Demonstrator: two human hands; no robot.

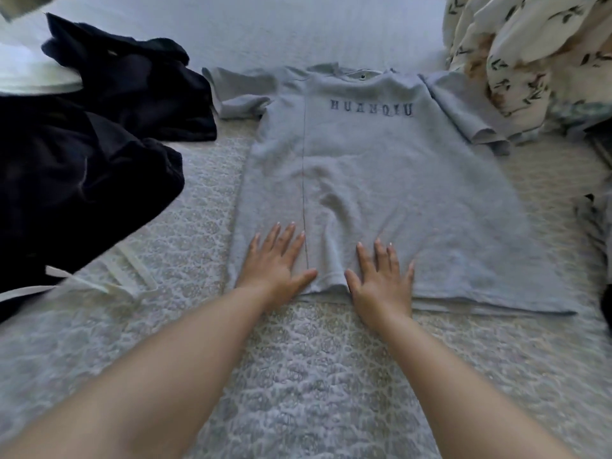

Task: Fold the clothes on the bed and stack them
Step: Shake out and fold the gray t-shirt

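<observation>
A light grey T-shirt (381, 173) with dark lettering across the chest lies flat on the bed, collar away from me and hem toward me. Its two short sleeves spread out at the far corners. My left hand (276, 260) presses flat on the shirt near the hem, fingers straight and spread. My right hand (384, 276) rests flat on the hem just to the right of it, fingers also spread. A small fold of fabric bulges between the two hands.
A heap of dark navy clothes (82, 160) with white drawstrings (99, 283) covers the left side of the patterned quilt (314, 376). A bunched floral duvet (530, 51) fills the upper right. A white object (29, 67) sits at the far left.
</observation>
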